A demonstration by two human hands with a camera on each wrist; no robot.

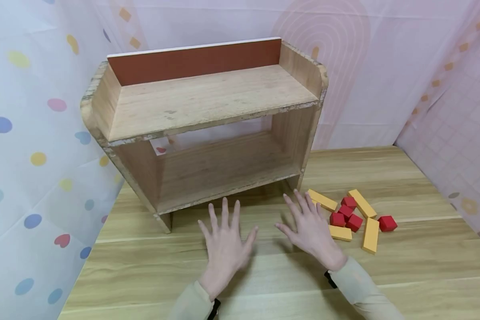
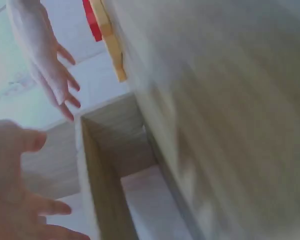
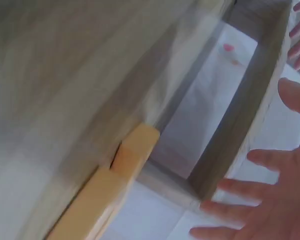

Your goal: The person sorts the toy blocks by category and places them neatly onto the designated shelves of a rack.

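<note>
A small wooden shelf unit (image 1: pixel 220 100) stands toward the back of the table (image 1: pixel 264 298), set a little askew, with its right end farther from the person. Just in front of its lower edge is the left hand (image 1: pixel 225 246), back upward, fingers and thumb spread wide over the tabletop. The right hand (image 1: pixel 312 231) is spread much the same way near the unit's right foot, fingers pointing toward it and the thumb reaching out toward the other hand. Beside that right hand lie the blocks, in a loose scatter: four oblong yellow blocks (image 1: pixel 370 235) and five red blocks (image 1: pixel 354 222), most of the red ones bunched together and one off to the right by a yellow end. From above, the right hand covers the near ends of two yellow pieces. The shelf has two tiers between side panels with rounded top corners; its faces are pale grained wood, its edges rough and chipped, and a flat reddish-brown board (image 1: pixel 200 61) with a white top edge runs along the back of the upper tier. Behind the lower tier a gap shows the backdrop (image 1: pixel 384 66), creased pinkish cloth with arches. To the left hangs a white cloth (image 1: pixel 28 146) with coloured spots. The tabletop has streaky yellowish wood grain, and pale sleeves (image 1: pixel 358 284) reach to both wrists.
</note>
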